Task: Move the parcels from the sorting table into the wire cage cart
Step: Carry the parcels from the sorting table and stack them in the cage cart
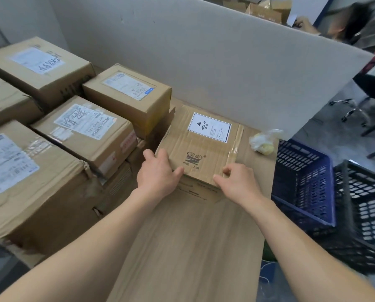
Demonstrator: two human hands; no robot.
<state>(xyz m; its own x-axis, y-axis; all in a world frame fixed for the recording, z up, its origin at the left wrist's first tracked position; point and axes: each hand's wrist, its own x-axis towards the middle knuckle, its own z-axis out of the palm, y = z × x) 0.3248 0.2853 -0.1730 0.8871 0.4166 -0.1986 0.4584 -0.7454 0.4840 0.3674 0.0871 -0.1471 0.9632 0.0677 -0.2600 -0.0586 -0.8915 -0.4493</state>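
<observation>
Indoors, cardboard-topped table point(193, 236), grey partition point(204, 62), left hand point(158, 173) and right hand point(236, 182) gripping parcel point(201, 144).

You can't read the fine print on the HEAVY label point(209, 127): too small. Black crate point(371, 214) cut by right edge; person point(345, 25) top right blurred.

soft even light, blurred and warped edges.

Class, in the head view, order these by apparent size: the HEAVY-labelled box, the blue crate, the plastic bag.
1. HEAVY-labelled box and blue crate: look about alike, and the crate is partly hidden, so unranked.
2. Plastic bag: clearly smallest.
</observation>
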